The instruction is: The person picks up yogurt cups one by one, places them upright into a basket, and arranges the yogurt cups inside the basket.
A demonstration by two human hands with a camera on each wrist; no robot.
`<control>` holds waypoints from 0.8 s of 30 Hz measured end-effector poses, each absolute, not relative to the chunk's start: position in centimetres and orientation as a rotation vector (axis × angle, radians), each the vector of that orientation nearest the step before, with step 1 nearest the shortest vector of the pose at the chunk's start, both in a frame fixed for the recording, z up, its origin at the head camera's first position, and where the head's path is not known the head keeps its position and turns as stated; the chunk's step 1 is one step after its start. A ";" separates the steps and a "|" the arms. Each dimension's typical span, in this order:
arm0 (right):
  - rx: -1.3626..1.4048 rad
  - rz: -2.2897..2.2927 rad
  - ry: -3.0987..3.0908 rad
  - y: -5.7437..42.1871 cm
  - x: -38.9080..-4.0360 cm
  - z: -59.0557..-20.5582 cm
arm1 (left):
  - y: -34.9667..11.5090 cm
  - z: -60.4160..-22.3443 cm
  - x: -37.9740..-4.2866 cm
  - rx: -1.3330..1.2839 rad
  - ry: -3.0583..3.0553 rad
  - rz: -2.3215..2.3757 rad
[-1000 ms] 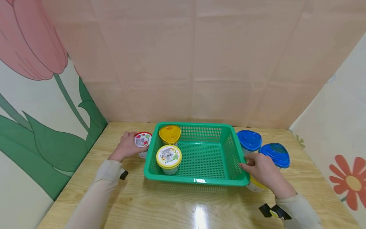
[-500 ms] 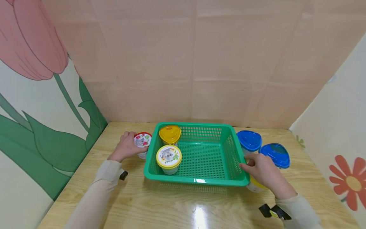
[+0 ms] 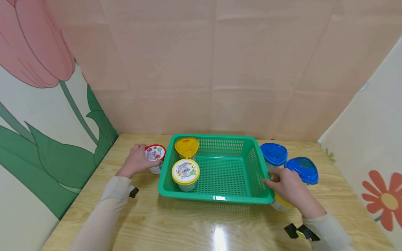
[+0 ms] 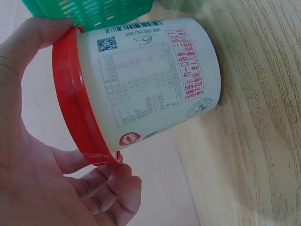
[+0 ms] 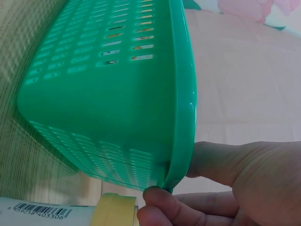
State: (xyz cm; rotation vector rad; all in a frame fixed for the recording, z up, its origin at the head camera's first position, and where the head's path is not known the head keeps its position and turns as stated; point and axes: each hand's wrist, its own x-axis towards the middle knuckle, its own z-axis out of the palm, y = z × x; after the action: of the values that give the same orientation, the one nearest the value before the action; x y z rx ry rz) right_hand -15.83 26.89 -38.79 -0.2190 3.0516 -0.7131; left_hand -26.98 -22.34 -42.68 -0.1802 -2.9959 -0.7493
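Observation:
My left hand point(image 3: 135, 162) grips a white tub with a red lid point(image 3: 155, 152) just left of the green basket point(image 3: 216, 199). In the left wrist view, thumb and fingers span the lid's edge, and the tub's printed side point(image 4: 146, 80) stands against the wood table. My right hand point(image 3: 287, 184) pinches the basket's rim at its right front corner; the right wrist view shows the thumb on one side of the rim point(image 5: 184, 108) and fingers on the other. Inside the basket, along its left end, stand an orange-lidded container point(image 3: 186, 147) and a yellow-lidded tub point(image 3: 186, 170).
Right of the basket stand two blue-lidded containers point(image 3: 274, 154) point(image 3: 302, 170). Another yellow-lidded tub point(image 3: 280, 205) lies partly hidden below my right hand. A pinkish cloth point(image 3: 213, 69) hangs behind the table point(image 3: 176, 226), with flower-patterned walls at both sides.
My left hand and the red-lidded tub have shifted slightly left, away from the basket. The basket and my right hand have stayed in place.

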 end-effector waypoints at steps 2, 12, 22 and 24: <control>-0.216 -0.712 3.051 26.9 -15.8 -38.8 | -22.4 -42.6 -26.9 -0.179 -2.993 -0.751; -0.227 -0.712 3.064 26.9 -15.7 -38.7 | -22.8 -42.3 -26.9 -0.176 -2.972 -0.753; -0.222 -0.727 3.053 26.9 -15.6 -38.6 | -22.7 -41.7 -26.6 -0.182 -2.960 -0.746; -0.225 -0.733 3.051 26.9 -15.6 -38.7 | -22.6 -41.5 -26.5 -0.186 -2.954 -0.748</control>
State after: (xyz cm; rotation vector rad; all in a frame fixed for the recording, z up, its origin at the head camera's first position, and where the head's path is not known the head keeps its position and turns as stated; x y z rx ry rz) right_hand -15.61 26.88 -38.70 -0.2254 3.0508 -0.7330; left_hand -26.50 -22.58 -41.54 -0.1856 -2.9542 -0.7482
